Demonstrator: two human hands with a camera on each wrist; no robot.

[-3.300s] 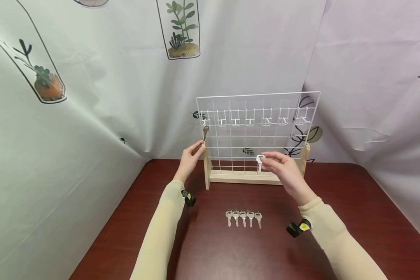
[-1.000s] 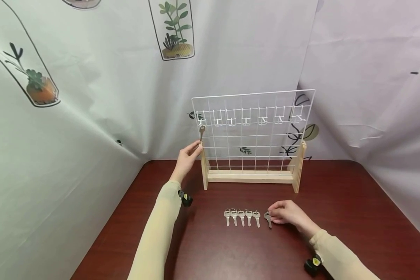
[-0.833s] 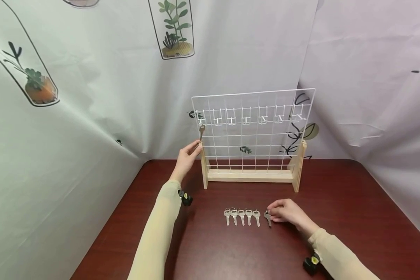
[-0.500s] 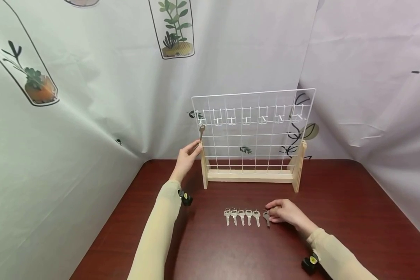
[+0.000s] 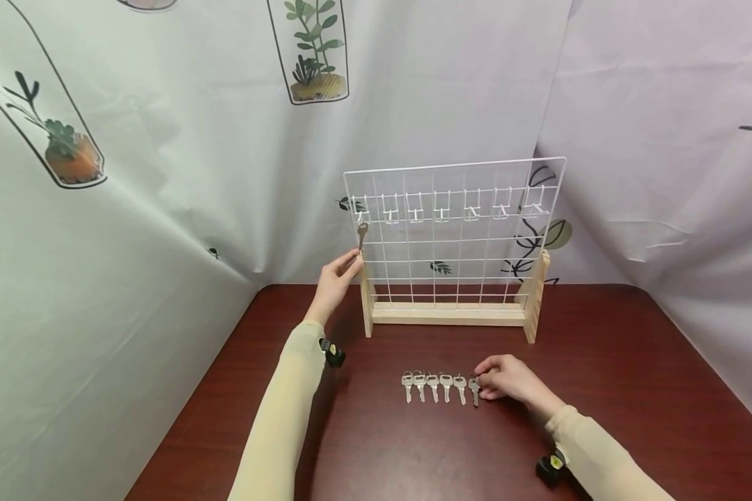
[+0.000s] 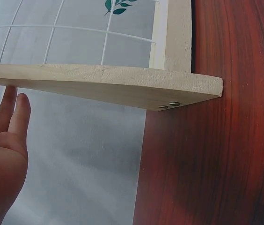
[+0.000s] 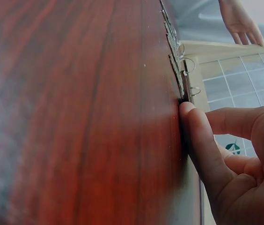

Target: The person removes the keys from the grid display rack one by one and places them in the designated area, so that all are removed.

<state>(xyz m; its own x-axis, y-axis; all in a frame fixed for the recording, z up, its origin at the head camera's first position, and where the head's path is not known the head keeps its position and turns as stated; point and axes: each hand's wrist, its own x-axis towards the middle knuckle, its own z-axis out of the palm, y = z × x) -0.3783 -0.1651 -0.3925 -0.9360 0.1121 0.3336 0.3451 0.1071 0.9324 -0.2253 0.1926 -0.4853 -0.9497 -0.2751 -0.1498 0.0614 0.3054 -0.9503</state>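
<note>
My right hand (image 5: 507, 379) is low at the table, its thumb and fingertips pinching the edge of a silver key (image 5: 474, 391) at the right end of a row. Several more silver keys (image 5: 434, 387) with rings lie side by side just left of it. The right wrist view shows that row edge-on, the fingertips (image 7: 188, 108) right at its near end. My left hand (image 5: 333, 285) touches the top of the rack's left wooden post (image 6: 99, 79) with straight fingers; its thumb is hidden in the left wrist view. Just above those fingers a darker key (image 5: 362, 235) hangs from the leftmost hook.
A white wire grid rack (image 5: 445, 261) on a wooden base (image 5: 448, 316) stands at the back of the dark red table (image 5: 401, 445). Several white hooks (image 5: 441, 212) line its upper part. Behind and at the left hangs a pale printed cloth (image 5: 225, 139).
My right hand has brought its key down from in front of the rack to the table, then slid it left to the row's end. My left hand has stayed at the post.
</note>
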